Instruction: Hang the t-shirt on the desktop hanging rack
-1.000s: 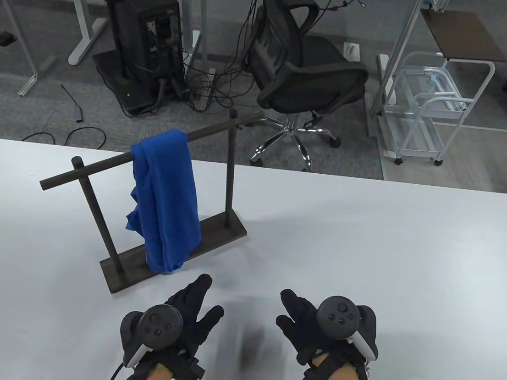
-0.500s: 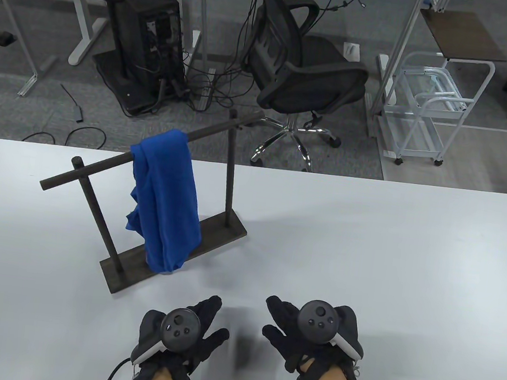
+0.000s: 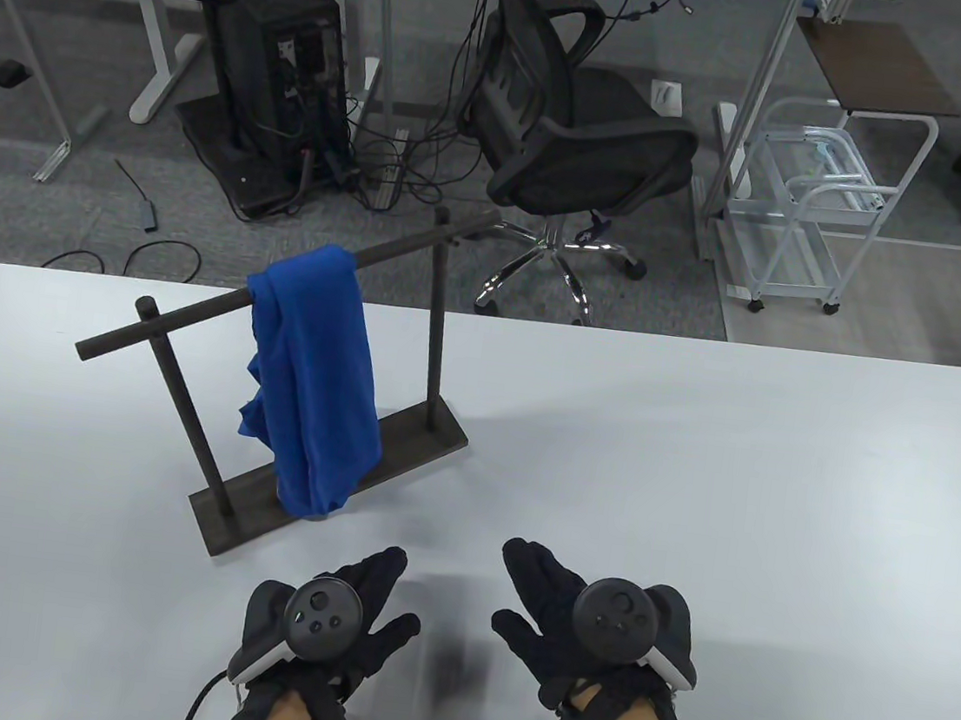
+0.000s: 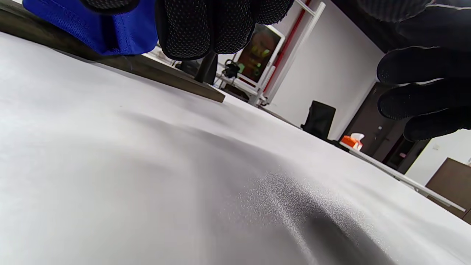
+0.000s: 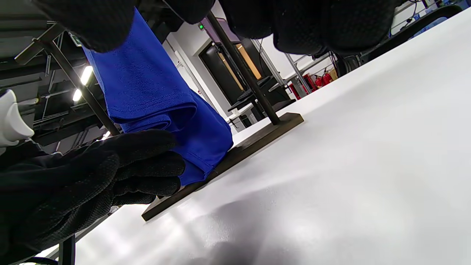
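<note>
A blue t-shirt (image 3: 312, 374) hangs folded over the top bar of a dark wooden rack (image 3: 427, 441) on the left half of the white table (image 3: 735, 496). Its lower end reaches the rack's base. It also shows in the left wrist view (image 4: 110, 29) and the right wrist view (image 5: 154, 99). My left hand (image 3: 368, 596) is open and empty above the table, just in front of the rack's base. My right hand (image 3: 526, 593) is open and empty beside it, to the right. Neither hand touches the shirt or the rack.
Beyond the table's far edge stand a black office chair (image 3: 578, 136), a computer tower (image 3: 261, 79) with cables on the floor, and a white wire cart (image 3: 815, 200). The rack's base (image 5: 235, 151) lies close in front of both hands.
Both hands drew back toward the near edge and closer together, then came forward a little again. The shirt and rack have not moved.
</note>
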